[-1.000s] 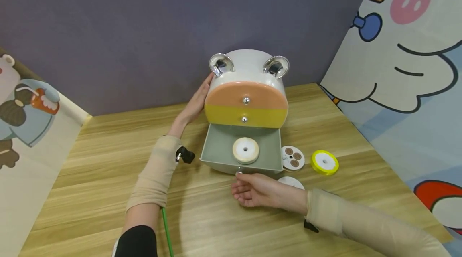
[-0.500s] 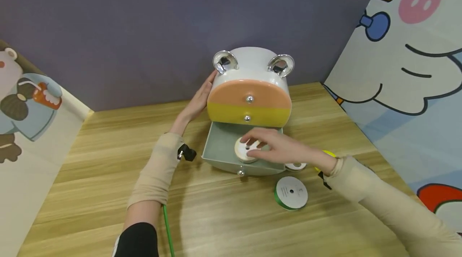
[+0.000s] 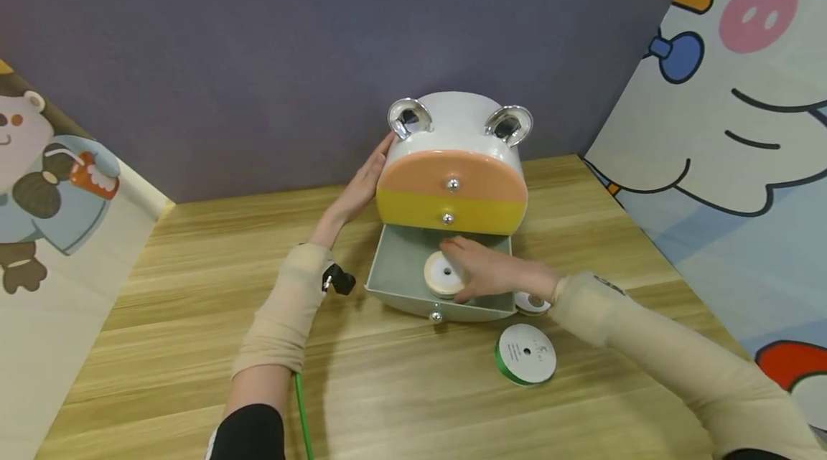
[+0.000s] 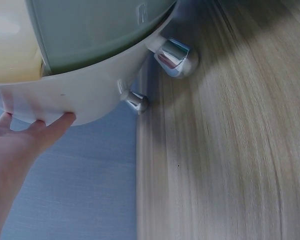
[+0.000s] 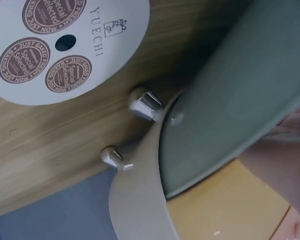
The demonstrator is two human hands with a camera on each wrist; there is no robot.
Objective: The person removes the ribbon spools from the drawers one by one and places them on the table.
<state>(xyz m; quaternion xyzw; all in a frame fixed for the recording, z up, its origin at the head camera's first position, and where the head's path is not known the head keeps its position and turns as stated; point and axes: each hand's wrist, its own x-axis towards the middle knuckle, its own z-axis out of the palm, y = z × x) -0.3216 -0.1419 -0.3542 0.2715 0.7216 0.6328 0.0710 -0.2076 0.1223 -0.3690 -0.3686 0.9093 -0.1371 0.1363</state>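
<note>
A small white cabinet point(image 3: 461, 115) with silver ears stands against the back wall, its lowest grey-green drawer point(image 3: 400, 266) pulled out. Inside that drawer lies a cream ribbon spool point(image 3: 442, 275). My right hand point(image 3: 487, 272) reaches in from the right and grips the spool by its right side, thumb near and fingers far. In the right wrist view the drawer wall hides the spool and most of that hand point(image 5: 285, 165). My left hand point(image 3: 358, 191) rests with extended fingers on the cabinet's left side; the left wrist view shows its fingertips against the white shell point(image 4: 90, 100).
A green ribbon spool point(image 3: 526, 354) lies on the wooden table point(image 3: 400, 395) in front of the drawer. Beside the drawer's right wall is a spool with brown stickers point(image 5: 65, 50), partly covered by my right forearm in the head view. A green cable point(image 3: 301, 410) trails below my left arm.
My right hand has left the drawer's knob, moved up over the drawer and come down onto the cream ribbon spool. My left hand stays on the cabinet. The yellow spool is now hidden.
</note>
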